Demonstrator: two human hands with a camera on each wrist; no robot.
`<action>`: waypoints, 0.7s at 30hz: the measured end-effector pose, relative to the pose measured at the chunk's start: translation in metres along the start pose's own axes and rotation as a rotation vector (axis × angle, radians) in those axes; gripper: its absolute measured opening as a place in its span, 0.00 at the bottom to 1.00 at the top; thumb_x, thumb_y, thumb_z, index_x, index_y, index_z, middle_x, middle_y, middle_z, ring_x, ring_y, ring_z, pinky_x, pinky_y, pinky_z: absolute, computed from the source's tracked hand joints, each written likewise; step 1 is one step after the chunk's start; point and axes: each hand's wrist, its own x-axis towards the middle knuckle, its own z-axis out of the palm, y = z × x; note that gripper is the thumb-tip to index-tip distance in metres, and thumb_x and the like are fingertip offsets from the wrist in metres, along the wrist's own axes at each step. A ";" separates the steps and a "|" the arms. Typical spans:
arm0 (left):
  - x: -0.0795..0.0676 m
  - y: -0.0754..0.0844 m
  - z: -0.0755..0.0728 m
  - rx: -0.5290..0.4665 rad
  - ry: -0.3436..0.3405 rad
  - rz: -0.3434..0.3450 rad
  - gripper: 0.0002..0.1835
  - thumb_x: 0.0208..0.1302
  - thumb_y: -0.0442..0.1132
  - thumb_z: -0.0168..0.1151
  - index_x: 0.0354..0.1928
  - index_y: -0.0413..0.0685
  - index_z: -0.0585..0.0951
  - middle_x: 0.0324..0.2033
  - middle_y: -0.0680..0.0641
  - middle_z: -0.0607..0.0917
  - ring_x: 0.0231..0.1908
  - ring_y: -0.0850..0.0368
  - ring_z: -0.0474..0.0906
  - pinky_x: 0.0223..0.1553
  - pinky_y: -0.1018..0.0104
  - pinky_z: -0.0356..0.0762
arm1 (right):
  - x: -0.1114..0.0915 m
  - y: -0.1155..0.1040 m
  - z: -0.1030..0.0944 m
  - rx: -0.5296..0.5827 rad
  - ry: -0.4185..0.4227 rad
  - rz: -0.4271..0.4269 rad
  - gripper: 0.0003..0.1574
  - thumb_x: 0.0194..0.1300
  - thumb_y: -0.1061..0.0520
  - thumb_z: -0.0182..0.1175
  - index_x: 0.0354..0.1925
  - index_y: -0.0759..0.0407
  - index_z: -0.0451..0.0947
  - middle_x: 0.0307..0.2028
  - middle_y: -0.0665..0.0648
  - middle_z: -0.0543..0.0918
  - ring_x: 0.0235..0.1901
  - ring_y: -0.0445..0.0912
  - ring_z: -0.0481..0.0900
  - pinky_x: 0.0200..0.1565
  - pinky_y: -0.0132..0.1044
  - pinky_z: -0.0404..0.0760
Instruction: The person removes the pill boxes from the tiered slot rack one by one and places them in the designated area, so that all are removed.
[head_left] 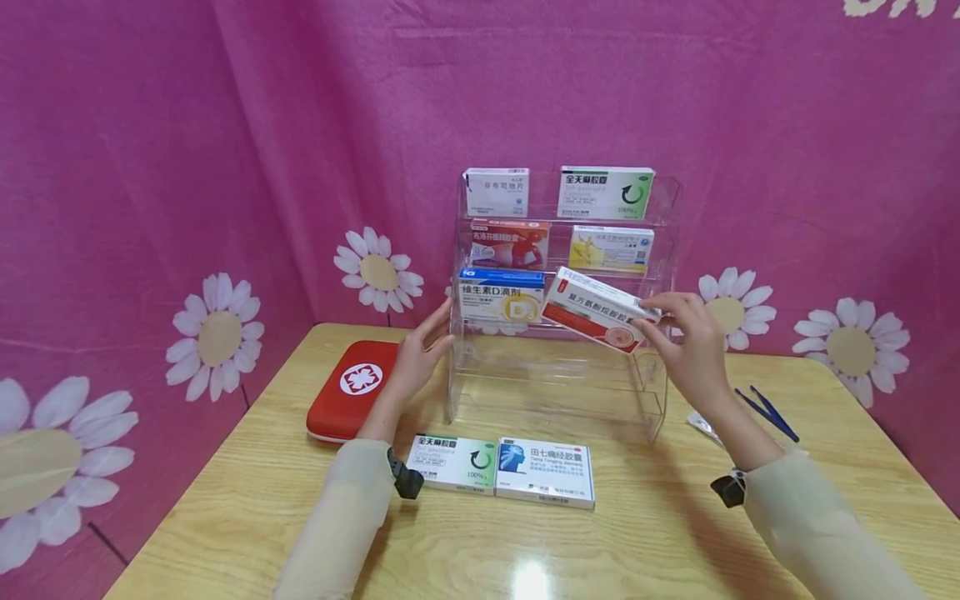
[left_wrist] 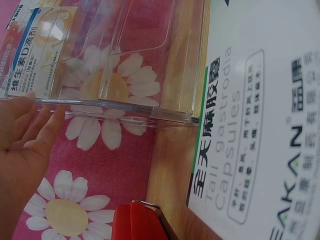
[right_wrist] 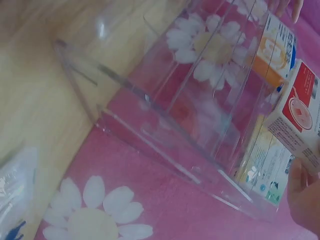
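Observation:
My right hand (head_left: 690,346) pinches the right end of a red-and-white medicine box (head_left: 596,308), which tilts down to the right in front of a clear acrylic display rack (head_left: 555,408). In the right wrist view, the same medicine box (right_wrist: 300,102) shows near the right edge, fingers at its end. My left hand (head_left: 416,358) rests against the rack's left side, fingers extended; the left wrist view shows this hand (left_wrist: 25,145) at the rack's edge. Beside it, a blue, white and yellow vitamin D box (head_left: 501,296) stands on the rack's third tier.
Higher tiers hold a white box (head_left: 497,193), a green-and-white box (head_left: 605,193), a red box (head_left: 510,244) and a yellow-and-white box (head_left: 611,250). Two boxes, one with a blue head picture (head_left: 545,472), lie in front. A red case (head_left: 352,392) sits left, blue tweezers (head_left: 768,412) right.

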 end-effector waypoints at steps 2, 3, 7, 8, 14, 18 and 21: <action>0.000 0.000 0.000 0.002 0.001 0.008 0.33 0.67 0.25 0.55 0.73 0.47 0.63 0.70 0.40 0.69 0.68 0.43 0.69 0.65 0.56 0.70 | -0.006 -0.003 0.001 0.019 -0.031 0.024 0.16 0.53 0.73 0.68 0.43 0.71 0.81 0.40 0.66 0.79 0.38 0.24 0.71 0.40 0.08 0.73; 0.000 0.000 0.000 0.001 0.002 0.010 0.33 0.67 0.25 0.55 0.73 0.47 0.63 0.70 0.39 0.69 0.68 0.43 0.69 0.65 0.56 0.70 | -0.009 -0.005 0.001 0.027 -0.045 0.033 0.16 0.53 0.73 0.68 0.43 0.70 0.81 0.40 0.65 0.79 0.38 0.24 0.72 0.40 0.08 0.74; -0.001 0.001 0.000 -0.001 0.002 0.020 0.33 0.67 0.24 0.55 0.73 0.46 0.62 0.69 0.38 0.69 0.68 0.42 0.69 0.65 0.57 0.70 | -0.024 -0.012 0.008 0.073 -0.099 0.050 0.16 0.52 0.74 0.68 0.42 0.71 0.81 0.39 0.64 0.80 0.40 0.23 0.73 0.43 0.10 0.76; -0.001 0.001 0.000 -0.004 0.003 0.021 0.33 0.67 0.24 0.55 0.73 0.46 0.63 0.69 0.38 0.70 0.68 0.42 0.69 0.65 0.57 0.70 | -0.027 -0.014 0.010 0.085 -0.115 0.055 0.16 0.52 0.74 0.68 0.42 0.70 0.81 0.39 0.64 0.80 0.40 0.23 0.74 0.43 0.11 0.77; -0.001 0.001 0.001 -0.011 0.008 0.037 0.33 0.67 0.24 0.55 0.73 0.44 0.64 0.69 0.38 0.69 0.68 0.41 0.69 0.65 0.56 0.70 | -0.051 -0.028 0.021 0.190 -0.239 0.128 0.15 0.54 0.73 0.67 0.43 0.69 0.81 0.38 0.63 0.80 0.39 0.25 0.77 0.40 0.17 0.82; -0.001 0.001 0.001 -0.008 0.007 0.045 0.33 0.67 0.24 0.55 0.73 0.43 0.63 0.69 0.37 0.69 0.67 0.41 0.69 0.65 0.55 0.70 | -0.064 -0.038 0.026 0.215 -0.337 0.207 0.15 0.55 0.71 0.67 0.43 0.68 0.82 0.39 0.63 0.82 0.37 0.29 0.78 0.39 0.21 0.85; 0.000 0.001 0.001 -0.011 0.002 0.045 0.32 0.67 0.24 0.55 0.73 0.43 0.63 0.70 0.38 0.69 0.68 0.41 0.69 0.66 0.56 0.70 | -0.073 -0.046 0.031 0.212 -0.413 0.250 0.14 0.55 0.70 0.68 0.43 0.66 0.82 0.40 0.62 0.84 0.38 0.29 0.77 0.38 0.24 0.86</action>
